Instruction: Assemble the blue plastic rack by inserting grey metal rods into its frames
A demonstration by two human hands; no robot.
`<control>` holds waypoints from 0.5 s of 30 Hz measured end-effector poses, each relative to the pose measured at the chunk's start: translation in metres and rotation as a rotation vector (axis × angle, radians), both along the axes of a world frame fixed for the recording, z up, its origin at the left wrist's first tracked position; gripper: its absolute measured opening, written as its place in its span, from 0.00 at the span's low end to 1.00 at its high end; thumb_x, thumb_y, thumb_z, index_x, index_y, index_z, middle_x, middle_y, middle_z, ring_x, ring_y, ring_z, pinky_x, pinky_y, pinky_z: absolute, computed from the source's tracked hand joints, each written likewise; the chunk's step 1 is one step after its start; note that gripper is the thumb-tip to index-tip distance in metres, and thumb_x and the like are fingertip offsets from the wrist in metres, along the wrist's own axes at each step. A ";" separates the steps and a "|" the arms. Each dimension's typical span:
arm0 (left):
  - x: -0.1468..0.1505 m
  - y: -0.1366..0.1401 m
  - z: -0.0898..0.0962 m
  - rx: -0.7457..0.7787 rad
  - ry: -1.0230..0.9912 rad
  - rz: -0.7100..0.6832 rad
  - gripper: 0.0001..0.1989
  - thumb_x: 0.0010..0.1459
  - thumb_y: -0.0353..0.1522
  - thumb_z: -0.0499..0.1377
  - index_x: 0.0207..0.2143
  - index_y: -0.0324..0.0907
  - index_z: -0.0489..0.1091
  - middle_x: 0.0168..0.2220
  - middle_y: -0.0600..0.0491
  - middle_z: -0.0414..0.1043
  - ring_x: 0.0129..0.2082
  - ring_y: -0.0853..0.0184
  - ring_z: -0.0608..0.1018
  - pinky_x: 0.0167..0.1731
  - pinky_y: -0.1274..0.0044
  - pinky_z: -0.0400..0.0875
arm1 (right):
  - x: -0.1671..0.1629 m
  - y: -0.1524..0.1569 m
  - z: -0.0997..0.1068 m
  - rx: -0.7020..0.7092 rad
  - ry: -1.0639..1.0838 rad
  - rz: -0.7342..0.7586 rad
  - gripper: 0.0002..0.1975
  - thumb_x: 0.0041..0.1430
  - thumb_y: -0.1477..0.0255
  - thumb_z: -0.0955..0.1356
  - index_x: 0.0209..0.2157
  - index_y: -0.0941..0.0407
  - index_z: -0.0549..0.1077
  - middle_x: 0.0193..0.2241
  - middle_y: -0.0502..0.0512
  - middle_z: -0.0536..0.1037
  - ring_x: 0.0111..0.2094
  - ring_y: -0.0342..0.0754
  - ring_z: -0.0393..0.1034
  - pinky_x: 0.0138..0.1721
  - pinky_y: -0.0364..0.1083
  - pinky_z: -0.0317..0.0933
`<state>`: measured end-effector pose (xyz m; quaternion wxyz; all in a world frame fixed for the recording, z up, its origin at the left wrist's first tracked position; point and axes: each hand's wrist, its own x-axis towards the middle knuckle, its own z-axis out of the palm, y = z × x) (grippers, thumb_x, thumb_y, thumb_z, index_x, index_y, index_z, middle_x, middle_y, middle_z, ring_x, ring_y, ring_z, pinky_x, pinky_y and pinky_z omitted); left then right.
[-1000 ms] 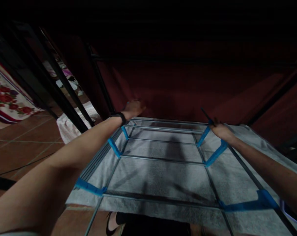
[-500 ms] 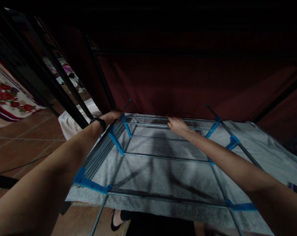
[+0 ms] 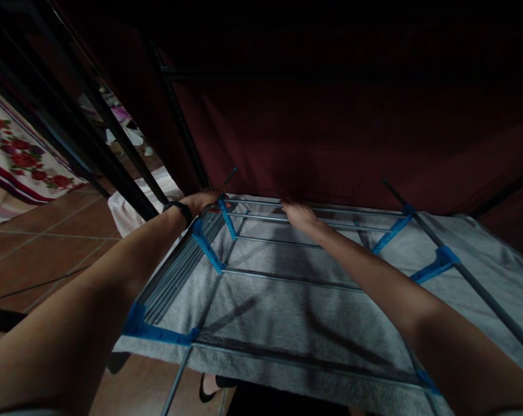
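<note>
Hands are stretched forward over a folding drying rack of thin grey metal rods [image 3: 287, 280] joined by bright blue plastic brackets [image 3: 207, 248]. A grey towel [image 3: 283, 312] is spread flat beneath the rods, across the whole width of the rack. The left hand [image 3: 203, 200], with a black band [image 3: 179, 209] worn at the wrist, is placed at the far left corner of the rack, where a blue bracket meets the outer rods; the fingers seem curled around the corner, though in the dim light it cannot be told how tightly they are closed. The right hand [image 3: 298, 212] is laid palm down on the rods at the far middle of the rack, fingers mostly extended and resting on a rod, nothing clearly gripped. The rack's right wing [image 3: 443, 263] is seen well apart from the right hand, with two more blue brackets along it. Behind the rack a dark red cloth panel [image 3: 331, 138] is hung on a black frame [image 3: 175, 121]. To the left, a terracotta tiled floor [image 3: 40, 248], a white ribbed cloth [image 3: 127, 211] and a floral fabric with red roses [image 3: 14, 162] are visible.
</note>
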<state>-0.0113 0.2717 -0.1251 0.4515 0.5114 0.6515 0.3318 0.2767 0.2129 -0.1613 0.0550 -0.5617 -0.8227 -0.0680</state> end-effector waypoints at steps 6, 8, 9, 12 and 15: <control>-0.005 0.010 -0.005 -0.024 -0.084 0.050 0.09 0.64 0.36 0.55 0.38 0.41 0.70 0.30 0.50 0.74 0.26 0.67 0.76 0.25 0.76 0.73 | 0.003 -0.002 0.005 0.016 0.029 0.047 0.17 0.68 0.73 0.57 0.53 0.56 0.71 0.54 0.63 0.73 0.53 0.54 0.68 0.51 0.47 0.60; -0.004 0.009 -0.004 -0.048 -0.117 0.059 0.07 0.63 0.35 0.56 0.38 0.41 0.70 0.28 0.51 0.72 0.25 0.67 0.76 0.23 0.77 0.73 | 0.002 -0.003 0.005 0.026 0.036 0.033 0.18 0.68 0.73 0.57 0.54 0.55 0.71 0.54 0.62 0.73 0.53 0.53 0.69 0.51 0.47 0.61; -0.003 0.008 -0.004 -0.061 -0.132 0.062 0.08 0.64 0.36 0.56 0.38 0.41 0.70 0.27 0.51 0.72 0.24 0.67 0.75 0.22 0.77 0.72 | 0.002 -0.004 0.005 0.030 0.038 0.030 0.18 0.68 0.74 0.57 0.54 0.55 0.71 0.54 0.62 0.74 0.53 0.53 0.69 0.52 0.47 0.60; 0.002 0.006 -0.002 -0.083 -0.170 0.085 0.09 0.64 0.37 0.55 0.39 0.40 0.69 0.25 0.52 0.70 0.24 0.67 0.75 0.21 0.78 0.72 | 0.004 -0.004 0.004 0.040 0.041 0.035 0.19 0.68 0.74 0.57 0.54 0.55 0.71 0.54 0.62 0.74 0.54 0.53 0.68 0.54 0.48 0.60; 0.006 0.006 -0.005 -0.028 -0.102 0.060 0.11 0.66 0.38 0.54 0.39 0.39 0.70 0.24 0.53 0.70 0.26 0.68 0.75 0.25 0.77 0.74 | 0.008 -0.003 0.003 0.050 0.051 0.038 0.19 0.68 0.74 0.58 0.56 0.56 0.70 0.55 0.63 0.73 0.55 0.54 0.67 0.55 0.49 0.59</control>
